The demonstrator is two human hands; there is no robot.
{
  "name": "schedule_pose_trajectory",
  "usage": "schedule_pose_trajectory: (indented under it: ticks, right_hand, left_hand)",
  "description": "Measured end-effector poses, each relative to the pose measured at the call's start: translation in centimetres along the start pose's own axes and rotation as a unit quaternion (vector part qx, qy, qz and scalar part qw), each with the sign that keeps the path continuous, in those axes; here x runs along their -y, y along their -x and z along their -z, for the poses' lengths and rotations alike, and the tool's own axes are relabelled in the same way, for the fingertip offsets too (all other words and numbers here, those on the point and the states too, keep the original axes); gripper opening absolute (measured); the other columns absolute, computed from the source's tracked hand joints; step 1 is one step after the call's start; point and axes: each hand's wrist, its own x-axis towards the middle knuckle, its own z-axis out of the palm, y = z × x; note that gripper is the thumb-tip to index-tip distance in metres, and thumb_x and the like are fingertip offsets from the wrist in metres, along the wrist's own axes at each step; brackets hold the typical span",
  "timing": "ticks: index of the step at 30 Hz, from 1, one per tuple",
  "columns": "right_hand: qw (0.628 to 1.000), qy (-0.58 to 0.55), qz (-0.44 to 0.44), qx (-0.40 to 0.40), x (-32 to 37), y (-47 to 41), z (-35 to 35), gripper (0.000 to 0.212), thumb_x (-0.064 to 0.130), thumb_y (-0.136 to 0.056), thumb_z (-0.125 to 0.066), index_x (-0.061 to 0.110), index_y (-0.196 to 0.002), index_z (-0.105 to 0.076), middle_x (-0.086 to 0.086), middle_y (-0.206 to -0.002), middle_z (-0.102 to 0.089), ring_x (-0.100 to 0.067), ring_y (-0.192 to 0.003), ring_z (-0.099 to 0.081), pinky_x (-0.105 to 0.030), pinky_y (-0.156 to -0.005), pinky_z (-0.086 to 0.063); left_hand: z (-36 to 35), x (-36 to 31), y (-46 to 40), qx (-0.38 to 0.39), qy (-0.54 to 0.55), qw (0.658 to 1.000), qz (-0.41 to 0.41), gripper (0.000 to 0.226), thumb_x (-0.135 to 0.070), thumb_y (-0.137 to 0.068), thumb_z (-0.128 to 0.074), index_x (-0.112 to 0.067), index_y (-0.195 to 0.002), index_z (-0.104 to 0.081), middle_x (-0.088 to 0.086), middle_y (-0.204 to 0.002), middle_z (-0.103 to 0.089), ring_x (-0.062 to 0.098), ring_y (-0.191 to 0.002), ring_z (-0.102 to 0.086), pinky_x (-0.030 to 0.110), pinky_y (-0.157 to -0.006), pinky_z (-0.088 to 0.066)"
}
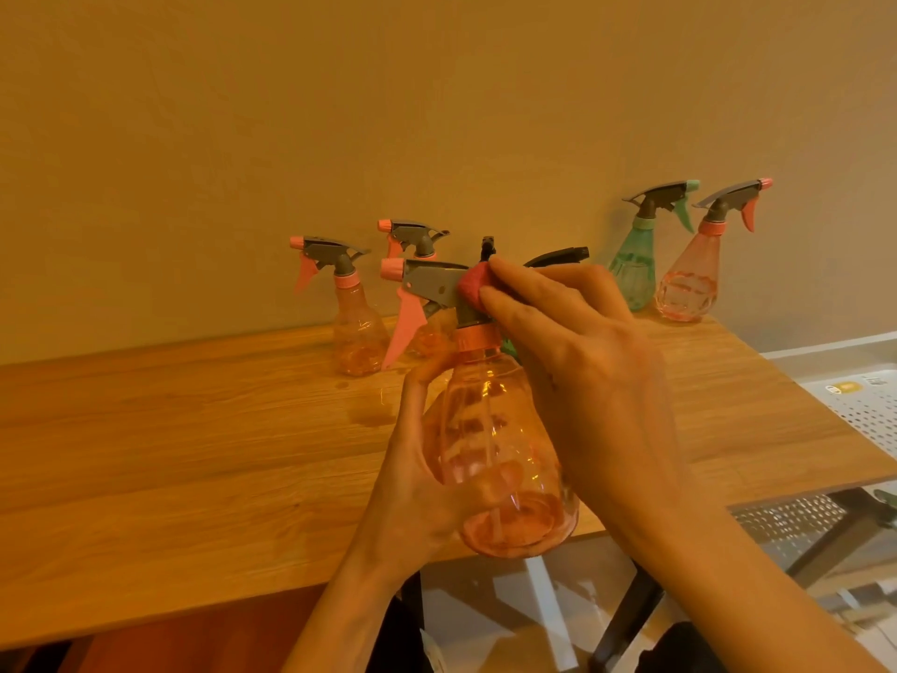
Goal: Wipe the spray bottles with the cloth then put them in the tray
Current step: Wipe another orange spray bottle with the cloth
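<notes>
Two black sprayers [553, 257] hidden behind right hand [582, 381].

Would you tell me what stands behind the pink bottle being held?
Behind the held pink spray bottle a second pink sprayer head and two black nozzles show; their bodies are covered by it and the right hand.

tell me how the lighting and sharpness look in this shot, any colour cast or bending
Head view: warm orange cast overall; glare streaks on the held pink bottle; the wooden table edge bows from wide-angle distortion; far bottles slightly soft; the white tray at right is cut off.
</notes>
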Motion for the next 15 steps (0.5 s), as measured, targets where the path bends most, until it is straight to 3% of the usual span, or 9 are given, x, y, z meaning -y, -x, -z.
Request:
schedule_pose_trajectory:
  ticks: [2, 4, 6, 9, 12, 15]
  right_hand:
    - [1.0, -0.023, 0.006, -0.005, 0.1, -0.1, 0.2, 0.041, 0.022, -0.096, -0.049, 0.005, -0.13, -0.064, -0.01, -0.134, -0.062, 0.003, -0.121, -0.034, 0.005, -0.102, -0.021]
    - [1.0, -0.028, 0.004, -0.014, -0.3, 0.0, 0.4, 0.041, 0.021, -0.095, -0.048, 0.005, -0.128, -0.066, -0.01, -0.13, -0.064, 0.007, -0.119, -0.03, 0.005, -0.102, -0.021]
    - [1.0, -0.008, -0.005, -0.024, -0.8, 0.0, 0.7, 0.038, 0.02, -0.096, -0.049, 0.007, -0.125, -0.069, -0.006, -0.128, -0.067, -0.002, -0.118, -0.042, 0.004, -0.1, -0.025]
    - [0.999, 0.012, -0.004, -0.034, -1.0, -0.1, 0.7, 0.035, 0.017, -0.096, -0.051, 0.006, -0.121, -0.072, -0.007, -0.126, -0.069, -0.024, -0.111, -0.059, -0.007, -0.095, -0.034]
    - [1.0, 0.012, 0.005, -0.028, -0.6, -0.1, 0.2, 0.036, 0.018, -0.095, -0.049, 0.007, -0.121, -0.071, -0.008, -0.128, -0.068, -0.024, -0.111, -0.058, -0.013, -0.095, -0.034]
    - [1.0, 0.017, 0.002, -0.019, -0.4, 0.0, 0.3, 0.033, 0.017, -0.094, -0.052, 0.006, -0.119, -0.072, -0.01, -0.128, -0.068, -0.026, -0.112, -0.059, -0.017, -0.087, -0.04]
  left_hand:
    - [0.2, 0.3, 0.0, -0.002, -0.005, 1.0, -0.009, 0.107, -0.053, -0.065, -0.089, -0.048, -0.154, -0.028, -0.005, -0.152, -0.05, 0.025, -0.137, -0.054, 0.045, -0.102, -0.054]
    - [0.5, 0.4, 0.2, -0.008, 0.013, 1.0, -0.001, 0.106, -0.055, -0.062, -0.09, -0.048, -0.152, -0.034, -0.004, -0.148, -0.055, 0.026, -0.134, -0.057, 0.041, -0.101, -0.055]
    - [0.7, 0.5, 0.3, -0.012, 0.026, 1.0, 0.013, 0.106, -0.055, -0.06, -0.091, -0.046, -0.151, -0.038, -0.002, -0.144, -0.059, 0.025, -0.132, -0.059, 0.034, -0.096, -0.056]
    - [0.8, 1.0, 0.3, -0.005, 0.018, 1.0, 0.024, 0.113, -0.051, -0.063, -0.091, -0.034, -0.157, -0.031, 0.005, -0.145, -0.058, 0.027, -0.133, -0.058, 0.038, -0.099, -0.055]
    - [0.9, 1.2, 0.2, -0.002, 0.01, 1.0, 0.028, 0.112, -0.052, -0.065, -0.089, -0.032, -0.158, -0.029, 0.004, -0.147, -0.057, 0.026, -0.134, -0.056, 0.041, -0.104, -0.053]
    - [0.8, 1.2, 0.4, -0.002, 0.01, 0.999, 0.035, 0.112, -0.053, -0.065, -0.089, -0.034, -0.157, -0.028, -0.001, -0.147, -0.056, 0.023, -0.135, -0.056, 0.033, -0.099, -0.054]
